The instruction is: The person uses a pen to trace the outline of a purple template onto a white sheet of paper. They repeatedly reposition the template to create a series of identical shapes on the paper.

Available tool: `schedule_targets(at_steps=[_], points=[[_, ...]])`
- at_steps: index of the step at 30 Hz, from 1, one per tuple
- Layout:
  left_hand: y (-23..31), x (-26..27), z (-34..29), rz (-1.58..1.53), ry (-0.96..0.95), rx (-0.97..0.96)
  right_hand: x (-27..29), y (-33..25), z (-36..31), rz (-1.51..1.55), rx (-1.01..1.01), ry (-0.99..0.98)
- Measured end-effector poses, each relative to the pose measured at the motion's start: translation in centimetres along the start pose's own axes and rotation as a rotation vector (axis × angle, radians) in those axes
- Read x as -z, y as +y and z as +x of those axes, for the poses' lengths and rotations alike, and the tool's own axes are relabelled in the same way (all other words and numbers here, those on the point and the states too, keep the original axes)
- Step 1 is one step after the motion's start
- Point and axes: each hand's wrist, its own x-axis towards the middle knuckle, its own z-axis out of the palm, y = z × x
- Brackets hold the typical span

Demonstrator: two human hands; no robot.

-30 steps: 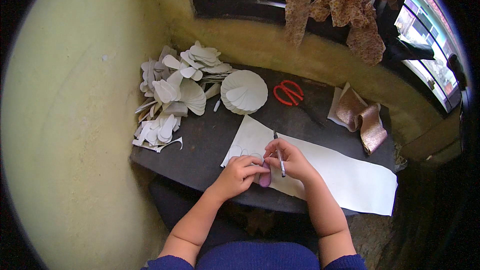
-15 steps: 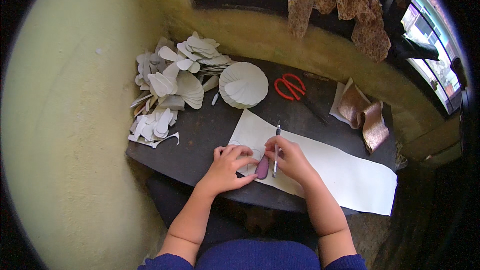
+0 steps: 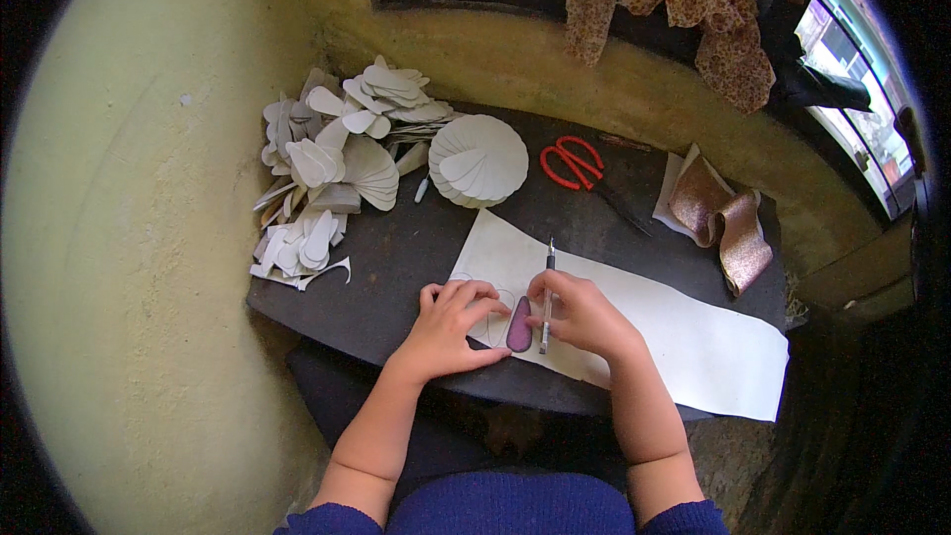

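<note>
A purple teardrop-shaped template lies on a long white sheet, beside pen outlines of rounded shapes. My left hand rests on the sheet with its fingers spread, thumb tip by the template's lower end and index finger by its left side. In my right hand is a clear pen with a dark grip section, its slim end pointing away from me. The right fingertips are close to the template's right edge; whether they touch it I cannot tell.
White cut-out pieces are heaped at the dark table's far left, beside a fanned round stack and a small white-capped item. Red-handled scissors lie behind the sheet. Glittery pinkish-brown material sits at right. Patterned cloth hangs by the window.
My right fingers have drawn back from the template's upper end, so more of it shows. My left fingers have shifted slightly around it. The whole view has moved a little.
</note>
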Motion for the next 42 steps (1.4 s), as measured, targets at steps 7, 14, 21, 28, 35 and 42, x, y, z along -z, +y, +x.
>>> schedule_targets(at_steps=[7,14,21,28,35,42], points=[[-0.02,-0.07,0.13,0.007,-0.001,0.000,0.12,0.23,-0.17,0.012,0.071,-0.068],[-0.18,-0.09,0.08,0.013,-0.011,-0.007,0.03,-0.09,-0.14,-0.010,0.073,-0.097],[0.01,0.16,0.18,0.008,-0.021,-0.007,-0.02,-0.14,-0.12,-0.020,0.067,-0.109],[-0.20,-0.04,0.04,0.011,-0.013,-0.009,0.32,0.23,-0.36,-0.017,0.093,-0.178],[-0.11,0.09,0.14,0.007,-0.013,-0.008,0.07,0.48,-0.35,-0.031,0.085,-0.194],[-0.09,0.22,0.20,-0.009,-0.020,-0.009,-0.03,0.42,-0.38,-0.036,0.100,-0.166]])
